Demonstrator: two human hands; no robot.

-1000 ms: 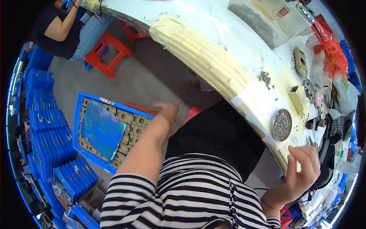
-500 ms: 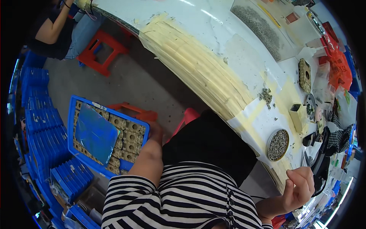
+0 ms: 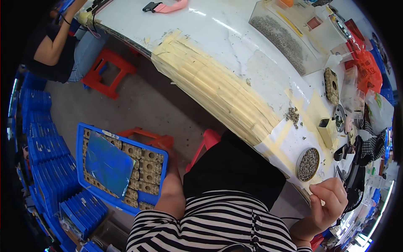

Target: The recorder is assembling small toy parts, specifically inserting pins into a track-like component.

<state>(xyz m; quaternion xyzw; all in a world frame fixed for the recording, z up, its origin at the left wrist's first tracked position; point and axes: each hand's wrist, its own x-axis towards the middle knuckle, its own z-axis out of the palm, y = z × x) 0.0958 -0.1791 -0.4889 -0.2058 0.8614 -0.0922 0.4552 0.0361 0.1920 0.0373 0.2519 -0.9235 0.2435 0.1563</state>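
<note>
Blue tray sits at the lower left of the frame, tilted, its compartments filled with rows of tan blocks and half covered by a loose blue plastic sheet. More blue crates are stacked to its left along the rim of the picture, bent by the lens. The left hand reaches down to the tray's right edge and appears to touch or grip it there, but the forearm covers the fingers, so how far they are open cannot be told. Behind the tray a red stool is partly hidden, and a second red stool stands in the upper left, beside another person whose body is cut off by the dark rim. Centre frame, the white table curves across the top, its near edge padded with strips of yellowish tape. Toward the right, a clear tray of small grey parts lies on the table at the top, a small heap of grey bits sits lower down, and a round tin of grey bits rests near the table edge. At the lower right the right hand is raised just below the tin, fingers curled in close with the thumb pinched against them; whether anything tiny is held between them is too small to make out. Clutter at the far right edge, red bags and dark tools, is smeared by the lens and hard to read.
</note>
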